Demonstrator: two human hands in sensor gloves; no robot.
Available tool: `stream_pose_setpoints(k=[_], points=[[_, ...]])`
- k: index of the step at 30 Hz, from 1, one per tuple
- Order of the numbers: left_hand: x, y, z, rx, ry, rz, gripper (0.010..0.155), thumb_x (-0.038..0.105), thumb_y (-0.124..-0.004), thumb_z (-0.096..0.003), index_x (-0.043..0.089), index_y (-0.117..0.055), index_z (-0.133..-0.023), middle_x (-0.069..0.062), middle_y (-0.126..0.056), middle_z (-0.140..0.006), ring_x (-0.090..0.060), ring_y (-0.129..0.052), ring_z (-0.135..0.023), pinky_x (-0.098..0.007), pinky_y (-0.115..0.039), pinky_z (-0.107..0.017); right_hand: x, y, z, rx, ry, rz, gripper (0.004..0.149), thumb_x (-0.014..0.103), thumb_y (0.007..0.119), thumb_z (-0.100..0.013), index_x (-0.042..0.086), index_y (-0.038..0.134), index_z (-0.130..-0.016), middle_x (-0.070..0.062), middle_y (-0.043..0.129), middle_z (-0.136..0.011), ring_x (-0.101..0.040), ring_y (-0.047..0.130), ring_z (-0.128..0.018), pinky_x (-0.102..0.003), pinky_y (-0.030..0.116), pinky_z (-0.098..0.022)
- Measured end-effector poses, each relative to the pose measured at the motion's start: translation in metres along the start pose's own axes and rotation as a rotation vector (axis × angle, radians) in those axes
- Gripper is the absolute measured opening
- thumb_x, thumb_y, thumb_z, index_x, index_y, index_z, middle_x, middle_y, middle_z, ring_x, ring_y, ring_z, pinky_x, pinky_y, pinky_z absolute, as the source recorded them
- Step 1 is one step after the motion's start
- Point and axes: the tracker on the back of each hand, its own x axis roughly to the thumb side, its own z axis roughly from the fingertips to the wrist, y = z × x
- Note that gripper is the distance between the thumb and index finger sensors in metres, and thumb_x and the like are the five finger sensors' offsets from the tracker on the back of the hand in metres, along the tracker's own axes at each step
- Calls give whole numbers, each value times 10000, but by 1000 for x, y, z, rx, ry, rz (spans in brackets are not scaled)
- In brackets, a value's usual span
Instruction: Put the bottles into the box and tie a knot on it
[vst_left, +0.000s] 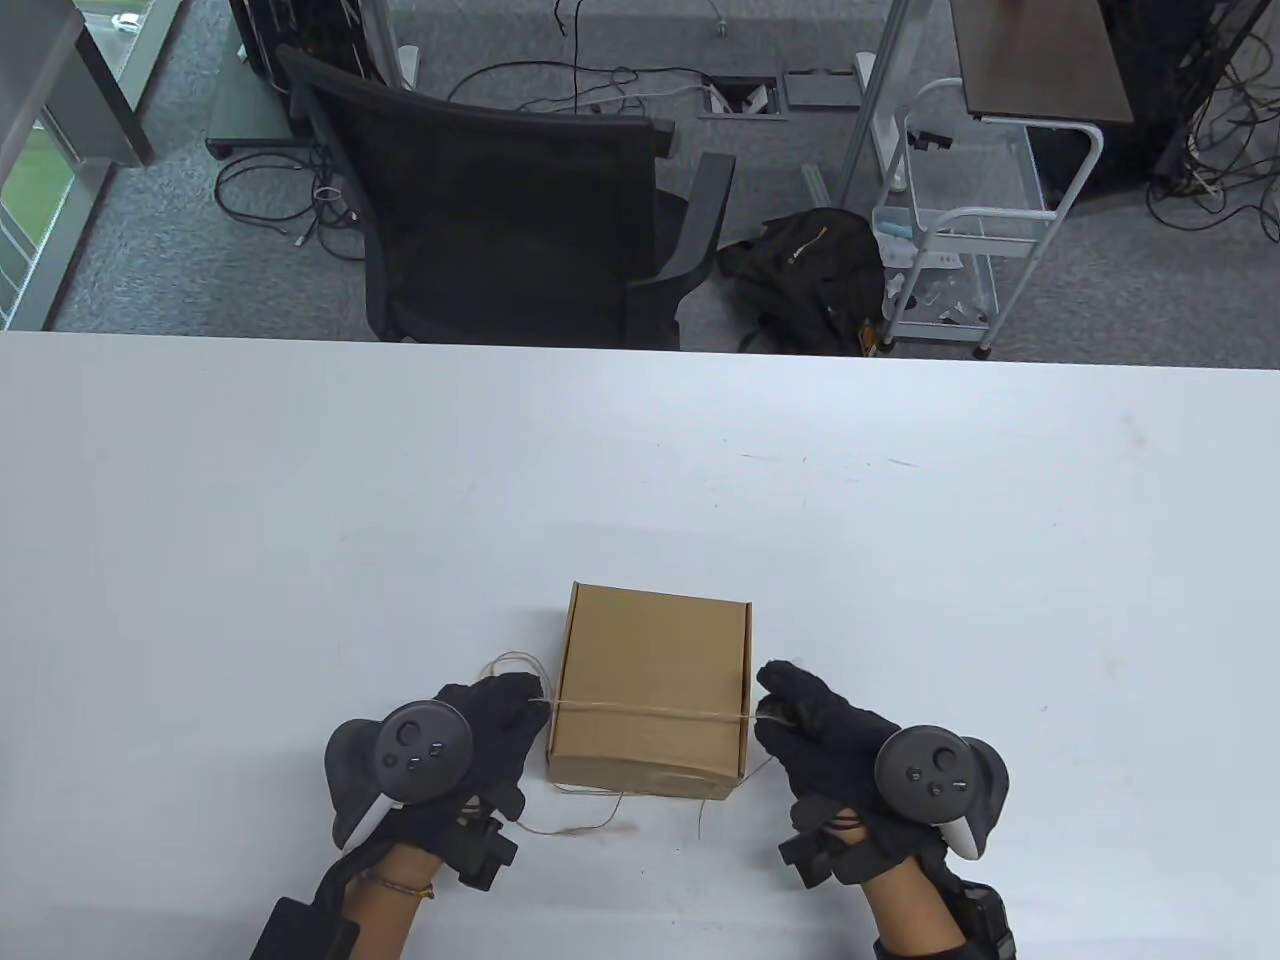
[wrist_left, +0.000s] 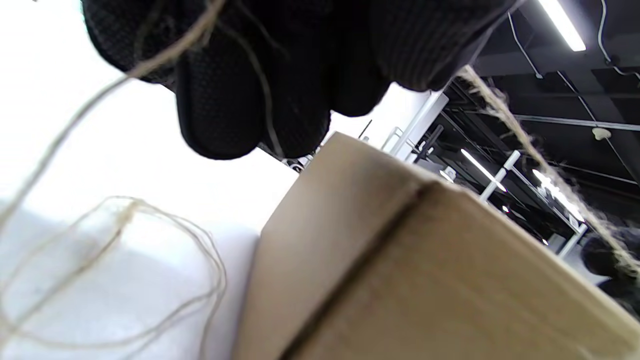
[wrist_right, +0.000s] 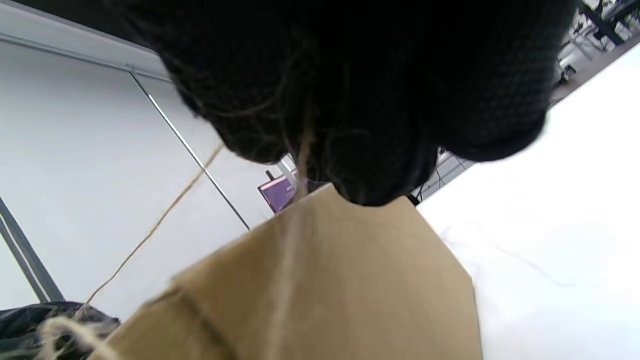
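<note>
Table view, near to far: the left hand (vst_left: 480, 715) and right hand (vst_left: 810, 715) each pinch an end of the twine (vst_left: 650, 712), drawn taut across the lid of the closed cardboard box (vst_left: 650, 660) on the counter (vst_left: 300, 500). Loose twine trails at the box's near edge. No bottles show, so they are presumably packed; no finished knot is visible, so tying remains.
</note>
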Motion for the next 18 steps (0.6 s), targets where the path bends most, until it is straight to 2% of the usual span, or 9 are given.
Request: stream_pose_setpoints(k=[5,8,11,12,18], points=[[-8,-10,-11,7,30,-35,472,436,-814,-514,172,-871,-901,-187,-1027,-896,-455,-1032,-767,-663,-730,-636,-4,9,-4,-90,-39,132,433,247,888,-443,78,882,-841,-143,1019,-622,-293,1048,-429,-474,915,-329],[-7,-18,-14,-28,31,-82,476,424,-802,-519,167,-861,-916,-197,-1011,-914,-469,-1015,-783,-668,-720,-638,-6,20,-6,-43,-36,248,432,254,890,-439,75,889,-832,-140,1027,-610,-290,1053,-423,-473,918,-323],[-4,-28,-14,-67,-6,-186,475,407,-798,-516,170,-862,-923,-199,-1010,-920,-474,-1013,-789,-674,-715,-640,-7,28,-5,-7,-23,256,437,239,890,-437,46,891,-828,-153,1032,-605,-301,1059,-419,-481,921,-317],[-2,-30,-12,-68,-18,-252,474,403,-792,-517,173,-860,-926,-193,-1007,-927,-470,-1009,-798,-676,-708,-647,-9,30,-5,41,5,259,438,237,891,-435,37,892,-825,-157,1037,-599,-303,1062,-415,-484,922,-314],[0,-39,-12,-88,-46,-345,477,395,-790,-519,176,-862,-937,-196,-1002,-934,-479,-999,-809,-681,-698,-651,-15,33,-5,59,10,294,433,256,895,-435,45,910,-814,-161,1044,-593,-316,1059,-417,-496,914,-319]])
